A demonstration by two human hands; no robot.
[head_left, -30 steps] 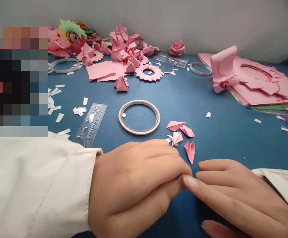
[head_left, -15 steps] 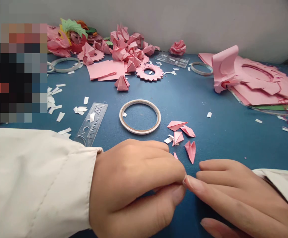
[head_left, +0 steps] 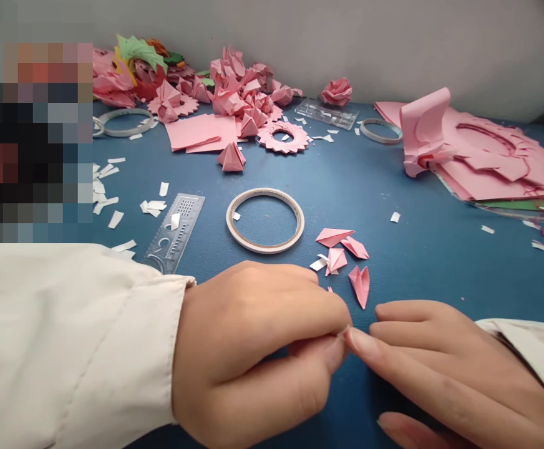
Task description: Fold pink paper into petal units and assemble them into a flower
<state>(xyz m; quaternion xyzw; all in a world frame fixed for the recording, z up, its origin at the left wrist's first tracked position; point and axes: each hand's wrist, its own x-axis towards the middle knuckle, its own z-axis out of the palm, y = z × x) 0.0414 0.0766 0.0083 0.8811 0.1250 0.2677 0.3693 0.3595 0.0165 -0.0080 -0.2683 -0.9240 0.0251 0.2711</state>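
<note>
My left hand [head_left: 262,349] is closed in a pinch, thumb against index finger. A thin pale sliver [head_left: 344,332] shows at its fingertips; too small to name, and the rest is hidden by the fingers. My right hand [head_left: 450,368] meets those fingertips with its stretched index finger, while its thumb stays apart below. Just beyond lie folded pink paper pieces [head_left: 360,285], one of them [head_left: 335,260] beside a white paper scrap [head_left: 319,264]. A roll of double-sided tape [head_left: 233,236] lies flat ahead of my left hand.
A clear stencil ruler [head_left: 183,227] lies left of the tape roll among white scraps. Behind are a pink paper ring [head_left: 295,145], pink sheets [head_left: 201,131], crumpled paper flowers [head_left: 234,87] and a clear plastic piece [head_left: 325,113]. Stacked pink paper [head_left: 478,181] sits right. A blurred patch covers the upper left.
My left thumb has shifted slightly up toward its index finger, and the pale sliver shows a little more between the fingertips. My right hand is almost still.
</note>
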